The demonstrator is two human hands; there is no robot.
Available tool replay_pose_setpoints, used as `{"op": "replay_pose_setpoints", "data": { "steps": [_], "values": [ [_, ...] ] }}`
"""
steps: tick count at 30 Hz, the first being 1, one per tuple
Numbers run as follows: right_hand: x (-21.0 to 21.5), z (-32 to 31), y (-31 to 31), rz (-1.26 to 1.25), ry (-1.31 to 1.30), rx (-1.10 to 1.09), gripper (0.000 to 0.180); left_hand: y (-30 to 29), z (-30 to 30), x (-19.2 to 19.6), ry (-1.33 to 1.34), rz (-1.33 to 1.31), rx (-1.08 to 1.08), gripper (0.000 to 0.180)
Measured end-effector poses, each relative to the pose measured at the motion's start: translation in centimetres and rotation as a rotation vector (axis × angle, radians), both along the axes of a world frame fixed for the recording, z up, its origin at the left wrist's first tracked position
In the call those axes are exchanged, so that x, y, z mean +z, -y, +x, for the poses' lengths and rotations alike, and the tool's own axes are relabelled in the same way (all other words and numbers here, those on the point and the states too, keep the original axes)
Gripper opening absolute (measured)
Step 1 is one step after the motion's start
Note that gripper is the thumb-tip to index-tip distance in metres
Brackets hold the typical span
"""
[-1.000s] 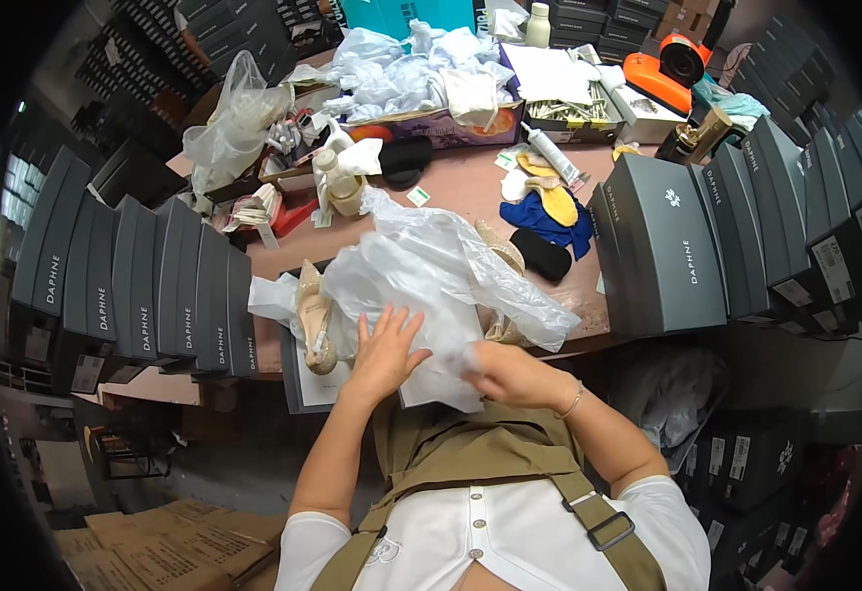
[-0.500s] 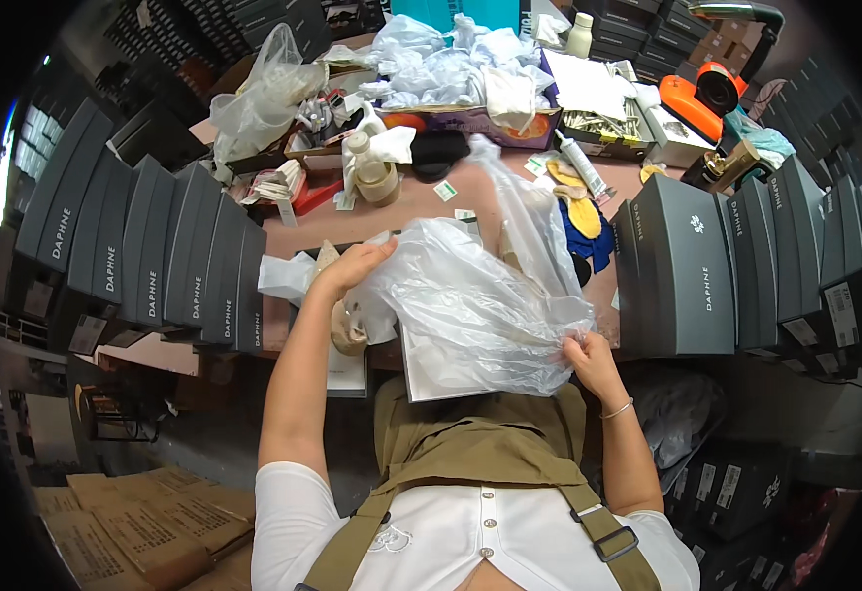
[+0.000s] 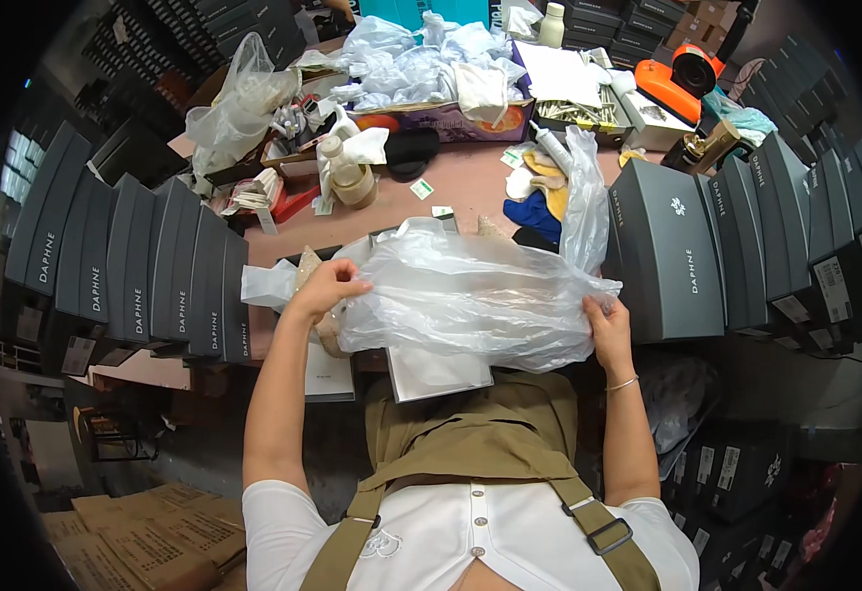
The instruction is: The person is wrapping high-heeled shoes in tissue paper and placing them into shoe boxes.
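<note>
A translucent white plastic bag (image 3: 470,305) is stretched sideways between my hands. My left hand (image 3: 325,290) pinches its left end, and my right hand (image 3: 608,330) grips its right end, with a tail of film rising behind. Under the bag lies an open shoe box (image 3: 421,386) with white paper inside, largely covered. A glittery beige shoe (image 3: 307,264) shows behind my left wrist, partly hidden by the arm. Beside it sticks out a piece of white paper (image 3: 267,284). Something beige, partly veiled by the film, pokes up behind the bag's middle.
Grey shoe boxes (image 3: 126,266) stand in a row at left, and more boxes (image 3: 669,256) at right. At the back are a carton of crumpled white paper (image 3: 431,123), a roll of tape (image 3: 354,187) with a bottle, a white tube (image 3: 553,150) and blue cloth (image 3: 531,217).
The bag has been pulled out wider and flatter. My right hand has moved right and slightly up, my left hand slightly down and left. The head view has shifted a little.
</note>
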State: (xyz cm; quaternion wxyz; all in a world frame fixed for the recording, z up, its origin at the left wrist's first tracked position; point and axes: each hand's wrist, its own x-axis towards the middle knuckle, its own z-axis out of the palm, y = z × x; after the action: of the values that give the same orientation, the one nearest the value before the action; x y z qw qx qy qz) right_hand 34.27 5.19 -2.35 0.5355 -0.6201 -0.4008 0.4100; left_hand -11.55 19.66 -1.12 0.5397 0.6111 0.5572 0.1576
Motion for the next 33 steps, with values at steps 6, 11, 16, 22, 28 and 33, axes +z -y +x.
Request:
{"op": "replay_pose_setpoints", "data": {
  "steps": [6,11,16,22,28,33],
  "values": [
    [-1.1,0.8,-0.8,0.036,-0.092,-0.005,0.013,5.9,2.1,3.8,0.762,-0.413,0.24,0.037],
    [0.3,1.3,-0.6,0.031,-0.435,0.125,0.011,9.0,1.3,6.1,0.82,-0.182,0.398,0.068],
    [1.0,1.7,-0.9,0.097,-0.596,0.327,0.011,11.6,-2.5,2.2,-0.108,0.022,0.201,0.026],
    [1.4,1.5,-1.9,0.066,-0.757,0.422,0.014,13.1,-0.9,1.9,0.72,0.185,0.643,0.02],
    [1.8,2.9,-1.9,0.049,-0.569,0.49,0.014,14.0,-2.5,1.7,0.744,0.003,0.689,0.013],
    [3.2,2.6,-2.4,0.058,-0.495,0.592,0.012,13.0,-4.6,3.3,0.976,-0.029,0.508,0.042]
  ]
}}
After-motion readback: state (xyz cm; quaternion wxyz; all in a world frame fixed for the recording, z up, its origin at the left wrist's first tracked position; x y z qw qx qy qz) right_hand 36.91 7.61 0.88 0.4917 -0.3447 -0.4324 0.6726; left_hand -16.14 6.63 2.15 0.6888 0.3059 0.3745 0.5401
